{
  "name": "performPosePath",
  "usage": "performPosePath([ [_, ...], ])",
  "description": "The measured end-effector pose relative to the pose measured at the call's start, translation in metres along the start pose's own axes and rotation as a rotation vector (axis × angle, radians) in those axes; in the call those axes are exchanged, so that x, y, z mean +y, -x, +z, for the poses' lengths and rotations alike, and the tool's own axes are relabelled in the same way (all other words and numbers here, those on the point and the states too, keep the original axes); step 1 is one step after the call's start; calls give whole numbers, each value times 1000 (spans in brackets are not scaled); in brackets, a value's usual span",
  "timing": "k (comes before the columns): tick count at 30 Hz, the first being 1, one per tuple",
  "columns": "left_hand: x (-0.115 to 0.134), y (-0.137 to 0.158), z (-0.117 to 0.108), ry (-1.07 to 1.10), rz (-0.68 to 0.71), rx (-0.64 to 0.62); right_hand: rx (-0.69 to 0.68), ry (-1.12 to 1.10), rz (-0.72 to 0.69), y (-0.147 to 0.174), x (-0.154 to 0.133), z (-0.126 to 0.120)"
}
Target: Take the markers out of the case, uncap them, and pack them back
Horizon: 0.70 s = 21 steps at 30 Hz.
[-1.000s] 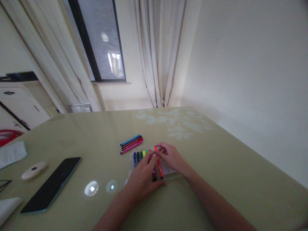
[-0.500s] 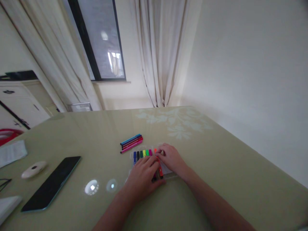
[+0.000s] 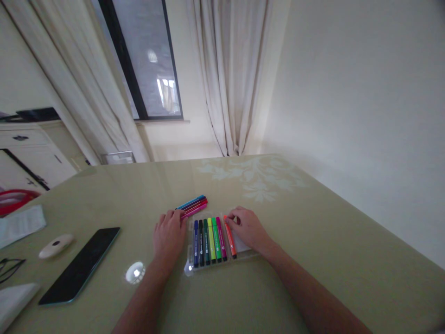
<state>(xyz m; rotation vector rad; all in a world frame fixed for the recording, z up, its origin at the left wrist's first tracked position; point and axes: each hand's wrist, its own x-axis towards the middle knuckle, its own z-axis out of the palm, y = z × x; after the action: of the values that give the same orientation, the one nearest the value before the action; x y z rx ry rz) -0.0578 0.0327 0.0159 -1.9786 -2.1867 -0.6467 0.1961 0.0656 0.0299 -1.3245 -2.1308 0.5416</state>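
Observation:
My right hand [image 3: 249,228] pinches the top end of an orange marker [image 3: 230,239] between thumb and fingers. That marker lies tilted in the right part of a clear plastic case [image 3: 189,260]. Left of it in the case, several markers stand in a row: blue, black, dark green, yellow, bright green and a purple marker [image 3: 221,239]. My left hand [image 3: 169,237] rests at the near left ends of a small pile of loose markers, its fingers bent a little and covering those ends. The loose pile holds a blue marker [image 3: 190,202], dark and red ones, and a pink marker [image 3: 194,211].
A dark tablet or phone [image 3: 81,264] lies on the table [image 3: 139,195] at left. Beside it are a white oval object [image 3: 56,246], a sheet of paper [image 3: 22,222] and a dark cable or glasses [image 3: 12,269]. A wall [image 3: 365,116] borders the right.
My left hand has moved off the row in the case, left and up to the loose markers, uncovering the row. My right hand stays at the orange marker.

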Motion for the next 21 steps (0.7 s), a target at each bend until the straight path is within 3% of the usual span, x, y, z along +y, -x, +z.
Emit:
performPosePath([
  [4, -4, 2, 3, -63, -12, -66, 21, -24, -2, 0, 0, 0],
  [8, 7, 1, -1, 44, 14, 41, 66, -88, 4, -1, 1, 1],
  [11, 26, 6, -5, 271, 117, 97, 88, -347, 64, -3, 1, 1],
  [15, 52, 21, -6, 457, 268, 65, 105, -724, 146, -7, 1, -3],
  [21, 69, 36, -1, 495, 318, 5, 155, -888, 246, -8, 2, -7],
])
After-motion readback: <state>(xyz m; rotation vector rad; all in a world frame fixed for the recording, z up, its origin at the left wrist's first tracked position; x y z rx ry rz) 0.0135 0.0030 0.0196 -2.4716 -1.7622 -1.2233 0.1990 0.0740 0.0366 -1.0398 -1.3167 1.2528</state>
